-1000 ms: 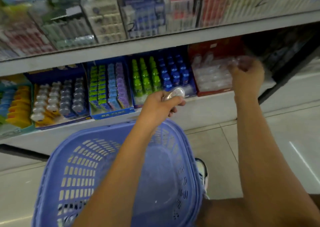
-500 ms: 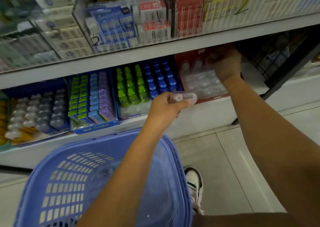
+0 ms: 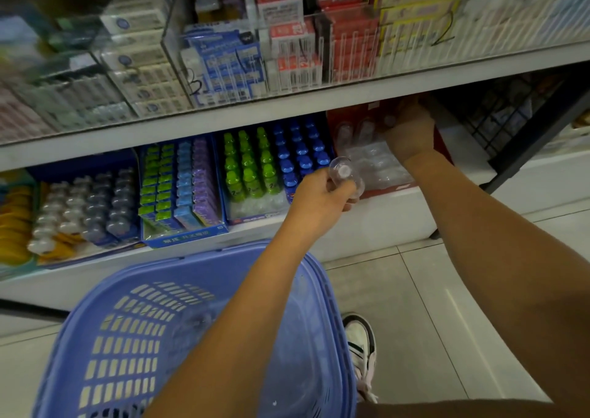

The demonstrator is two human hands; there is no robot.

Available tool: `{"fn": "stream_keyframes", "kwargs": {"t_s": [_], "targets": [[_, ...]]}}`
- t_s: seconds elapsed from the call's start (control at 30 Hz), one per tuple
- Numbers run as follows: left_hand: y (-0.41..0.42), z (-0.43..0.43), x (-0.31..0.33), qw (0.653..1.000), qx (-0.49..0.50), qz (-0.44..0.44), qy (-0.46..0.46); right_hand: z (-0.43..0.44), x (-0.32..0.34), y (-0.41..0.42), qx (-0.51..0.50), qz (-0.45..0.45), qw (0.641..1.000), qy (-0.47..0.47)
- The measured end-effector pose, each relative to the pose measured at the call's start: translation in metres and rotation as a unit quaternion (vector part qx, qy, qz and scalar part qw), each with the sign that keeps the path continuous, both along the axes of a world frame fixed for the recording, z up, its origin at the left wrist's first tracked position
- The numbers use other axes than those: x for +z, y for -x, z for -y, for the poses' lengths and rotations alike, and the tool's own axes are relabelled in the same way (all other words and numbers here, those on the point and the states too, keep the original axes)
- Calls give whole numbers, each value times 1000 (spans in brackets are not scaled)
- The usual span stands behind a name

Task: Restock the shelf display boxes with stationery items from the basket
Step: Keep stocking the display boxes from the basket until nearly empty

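A: Where is the stock that is being put away?

B: One clear plastic piece point(image 3: 344, 175) is pinched in the left hand point(image 3: 316, 199), with fingers and thumb curled round it. It is held just in front of the lower shelf point(image 3: 399, 215), beside the front edge of the red box point(image 3: 442, 143). The basket point(image 3: 105, 354) is below the left forearm. What lies in it is too blurred to be made out.

A: And the right hand?

B: The right hand point(image 3: 410, 132) is reached deep into the red box, under the upper shelf point(image 3: 287, 108), with the fingers bent down at the back row. Whether anything is gripped there cannot be told, as the fingertips are hidden.

A: How is the step done well?

B: As judged from this, the back of the box is being filled first. The piece in the left hand is therefore best passed across only once the right hand is free. It should be laid the same way as the clear pieces point(image 3: 373, 162) lined up in the box, so that the rows are kept even.

A: What could go wrong?

B: The plastic looks smooth and light, so a slip is likely if it is held loosely. The green and blue bottles point(image 3: 271, 162) in the next box are close to the left hand. They could be knocked over if the reach is made carelessly.
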State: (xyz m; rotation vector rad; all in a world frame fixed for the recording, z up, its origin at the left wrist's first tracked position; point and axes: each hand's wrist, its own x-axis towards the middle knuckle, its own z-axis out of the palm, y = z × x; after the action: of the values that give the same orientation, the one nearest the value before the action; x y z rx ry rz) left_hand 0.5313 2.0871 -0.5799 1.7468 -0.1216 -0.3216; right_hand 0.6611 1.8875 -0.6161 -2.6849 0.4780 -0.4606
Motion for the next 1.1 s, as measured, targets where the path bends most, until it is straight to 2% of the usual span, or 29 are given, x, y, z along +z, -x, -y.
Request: {"fn": "stream_keyframes", "kwargs": {"t_s": [0.23, 0.33, 0.4, 0.43, 0.47, 0.5, 0.53, 0.57, 0.67, 0.73, 0.8, 0.83, 0.97, 1.1], "targets": [[-1, -6, -1, 1000, 11, -1, -13, 0, 9, 7, 47, -38, 993, 101], [-1, -4, -1, 1000, 15, -1, -16, 0, 35, 20, 65, -76, 992, 77], [-3, 2, -2, 999, 23, 14, -29, -1, 56, 35, 56, -92, 994, -1], [-6, 7, -2, 998, 31, 34, -42, -1, 66, 45, 58, -96, 990, -88], [-9, 14, -2, 995, 41, 59, -63, -4, 76, 57, 71, -99, 966, -226], [-12, 21, -2, 991, 52, 86, -87, -9, 83, 70, 102, -111, 927, -343], [-16, 30, -1, 986, 63, 111, -107, -13, 86, 78, 142, -132, 903, -384], [-18, 38, 1, 982, 71, 132, -117, -16, 87, 84, 170, -143, 897, -383], [-25, 59, 5, 973, 66, 175, -135, -14, 82, 84, 141, -91, 926, -339], [-27, 64, 0, 963, 16, 183, -198, 0, 75, 76, 92, -44, 935, -339], [-25, 63, -10, 936, -70, 185, -292, 18, 65, 65, 21, 7, 981, -191], [-23, 61, -16, 917, -109, 195, -331, 25, 59, 58, 0, 20, 993, -117], [-17, 58, -33, 848, -185, 238, -436, 35, 40, 38, 29, -14, 999, 12], [-21, 61, -35, 830, -193, 244, -463, 36, 39, 30, 68, -3, 996, 59]]}}
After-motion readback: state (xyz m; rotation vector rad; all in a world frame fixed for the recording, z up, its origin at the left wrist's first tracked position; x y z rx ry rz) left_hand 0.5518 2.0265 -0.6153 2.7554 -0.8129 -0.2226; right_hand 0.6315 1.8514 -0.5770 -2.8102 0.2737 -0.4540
